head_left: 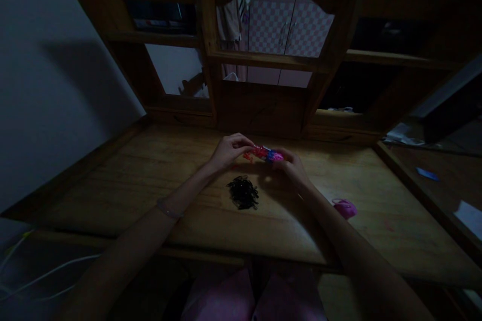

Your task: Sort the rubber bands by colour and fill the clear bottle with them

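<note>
So the left hand is slanting in, fingertips pinching the packet by its red end. The packet is spanning both hands over the desk, just beyond the black pile, probably feeling light, soft and slippery, so the ends are looking like decent holds. The right hand is angling in, gripping the pink end.

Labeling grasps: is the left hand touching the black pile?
No, the left hand is at the red end of the colorful packet, beyond the black pile.
</note>
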Demonstrator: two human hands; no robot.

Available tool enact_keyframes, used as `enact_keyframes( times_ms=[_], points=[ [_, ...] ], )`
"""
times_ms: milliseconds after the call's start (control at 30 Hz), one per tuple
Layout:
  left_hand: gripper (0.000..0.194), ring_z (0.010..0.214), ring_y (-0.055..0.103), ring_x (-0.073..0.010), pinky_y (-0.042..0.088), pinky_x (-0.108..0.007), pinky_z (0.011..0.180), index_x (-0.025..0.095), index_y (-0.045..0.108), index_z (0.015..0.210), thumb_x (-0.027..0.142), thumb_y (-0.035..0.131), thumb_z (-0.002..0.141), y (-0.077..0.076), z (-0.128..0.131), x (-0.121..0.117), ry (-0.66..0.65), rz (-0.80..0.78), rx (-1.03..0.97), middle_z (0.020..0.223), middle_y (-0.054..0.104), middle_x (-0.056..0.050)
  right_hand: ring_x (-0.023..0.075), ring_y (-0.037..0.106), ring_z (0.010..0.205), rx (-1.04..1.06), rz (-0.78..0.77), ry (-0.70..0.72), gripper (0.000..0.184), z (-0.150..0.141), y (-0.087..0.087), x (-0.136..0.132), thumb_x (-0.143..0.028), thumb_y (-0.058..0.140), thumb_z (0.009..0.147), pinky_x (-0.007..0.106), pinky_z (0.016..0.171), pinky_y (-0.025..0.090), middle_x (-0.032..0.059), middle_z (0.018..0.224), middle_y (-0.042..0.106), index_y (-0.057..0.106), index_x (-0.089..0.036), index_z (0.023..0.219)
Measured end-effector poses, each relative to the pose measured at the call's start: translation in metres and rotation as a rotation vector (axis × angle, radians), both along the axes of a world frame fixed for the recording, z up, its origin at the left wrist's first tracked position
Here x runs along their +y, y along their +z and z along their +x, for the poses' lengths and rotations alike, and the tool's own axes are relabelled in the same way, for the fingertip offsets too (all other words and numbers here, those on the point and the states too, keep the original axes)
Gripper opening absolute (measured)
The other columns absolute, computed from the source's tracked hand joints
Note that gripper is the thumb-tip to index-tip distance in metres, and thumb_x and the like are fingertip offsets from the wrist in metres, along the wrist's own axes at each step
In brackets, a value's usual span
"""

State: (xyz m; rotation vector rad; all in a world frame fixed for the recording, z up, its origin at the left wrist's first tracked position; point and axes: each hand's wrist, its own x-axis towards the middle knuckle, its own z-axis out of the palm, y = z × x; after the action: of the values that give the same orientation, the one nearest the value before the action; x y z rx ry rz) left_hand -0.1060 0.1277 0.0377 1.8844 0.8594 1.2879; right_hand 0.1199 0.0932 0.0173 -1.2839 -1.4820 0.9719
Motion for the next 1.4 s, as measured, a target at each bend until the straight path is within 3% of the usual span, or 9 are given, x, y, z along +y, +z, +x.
enact_keyframes(
  times_ms=[267,533,667,800,1033,1233,1400],
  points=[
    [0.024,0.088,0.067,-0.0180,0.054,-0.038,0.087,0.017,0.061,0.090,0.027,0.075,0.074,0.002,0.001,0.001,-0.014,-0.087,-0.152,0.091,0.069,-0.004,0.0225,0.060,0.088,0.084,-0.071,-0.019,0.047,0.004,-0.003,0.005,-0.024,0.057,0.060,0.030,0.074,0.046,0.0014,0.092,0.071,0.071,-0.022,0.104],
    [0.032,0.089,0.064,-0.0178,0.052,-0.032,0.083,0.017,0.067,0.102,0.043,0.067,0.083,0.005,-0.007,0.008,0.127,-0.023,-0.087,0.102,0.068,-0.007,0.0219,0.060,0.087,0.138,-0.092,-0.027,0.045,0.003,-0.001,0.003,-0.022,0.057,0.059,0.030,0.075,0.046,0.0009,0.092,0.070,0.072,-0.023,0.102],
    [0.035,0.082,0.066,-0.0171,0.052,-0.032,0.081,0.017,0.068,0.110,0.042,0.064,0.085,-0.002,-0.007,0.011,0.063,-0.117,-0.031,0.100,0.070,-0.007,0.0221,0.060,0.090,0.138,-0.090,-0.024,0.046,0.003,0.000,0.003,-0.022,0.057,0.058,0.030,0.076,0.045,0.0012,0.093,0.071,0.072,-0.022,0.102],
    [0.025,0.083,0.067,-0.0186,0.053,-0.032,0.080,0.017,0.072,0.097,0.036,0.066,0.083,-0.005,0.000,0.004,0.049,-0.119,-0.023,0.093,0.072,-0.006,0.0219,0.060,0.087,0.111,-0.083,-0.038,0.046,0.002,0.000,0.003,-0.022,0.058,0.058,0.030,0.076,0.045,0.0012,0.089,0.070,0.072,-0.021,0.101],
    [0.019,0.082,0.064,-0.0173,0.052,-0.030,0.074,0.018,0.072,0.084,0.036,0.068,0.082,0.001,0.003,-0.005,0.132,0.061,0.078,0.089,0.068,-0.005,0.0215,0.059,0.086,0.128,-0.069,0.004,0.046,0.003,-0.001,0.002,-0.023,0.057,0.059,0.031,0.074,0.045,0.0013,0.090,0.070,0.071,-0.022,0.103],
    [0.032,0.091,0.061,-0.0173,0.049,-0.030,0.083,0.019,0.074,0.092,0.040,0.051,0.094,0.003,0.001,-0.007,0.063,0.106,0.123,0.096,0.064,-0.006,0.0225,0.059,0.088,0.120,-0.054,-0.002,0.044,0.003,0.002,0.001,-0.023,0.057,0.059,0.032,0.077,0.045,0.0016,0.092,0.070,0.072,-0.023,0.101],
    [0.041,0.092,0.058,-0.0174,0.047,-0.030,0.088,0.019,0.074,0.092,0.046,0.042,0.097,0.003,0.001,-0.011,-0.010,0.035,0.100,0.096,0.057,-0.004,0.0211,0.059,0.084,0.130,-0.040,0.020,0.043,0.002,0.001,0.000,-0.023,0.056,0.061,0.031,0.075,0.045,0.0008,0.088,0.070,0.072,-0.022,0.101]
  ],
)
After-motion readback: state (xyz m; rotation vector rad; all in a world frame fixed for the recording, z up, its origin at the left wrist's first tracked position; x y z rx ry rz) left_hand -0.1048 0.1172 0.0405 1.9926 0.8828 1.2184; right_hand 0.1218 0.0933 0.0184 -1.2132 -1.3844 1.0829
